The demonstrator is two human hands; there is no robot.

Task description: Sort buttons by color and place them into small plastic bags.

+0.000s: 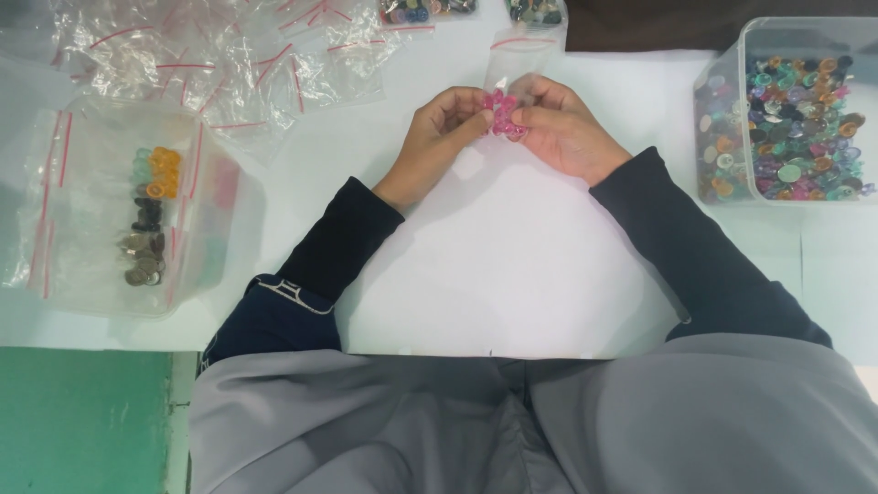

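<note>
Grey fabric (530,425) over the person's lap fills the bottom of the frame, with two dark sleeves (343,238) rising from it toward a white desk (512,265). At upper centre the left hand (439,137) and the right hand (562,128) meet, fingertips pinched together on one small cluster of pink gems (502,115); both grips are closed around it, and the exact number of gems cannot be counted. One small clear zip bag (519,57) with a red seal line stands just behind the cluster, touching the fingers.

At the right edge sits one clear plastic tub (732,82), packed with mixed coloured gems (800,128) in green, orange, purple and pink, too many to count. At middle left lies one clear lidded box (101,265) holding a column of sorted gems (151,215): green and orange at the top, dark ones in the middle, grey ones below. One heap of empty clear bags (229,55) with red strips spreads across the upper left. Two filled bags (430,11) lie partly cut off by the top edge. Green floor (82,421) shows at lower left.
</note>
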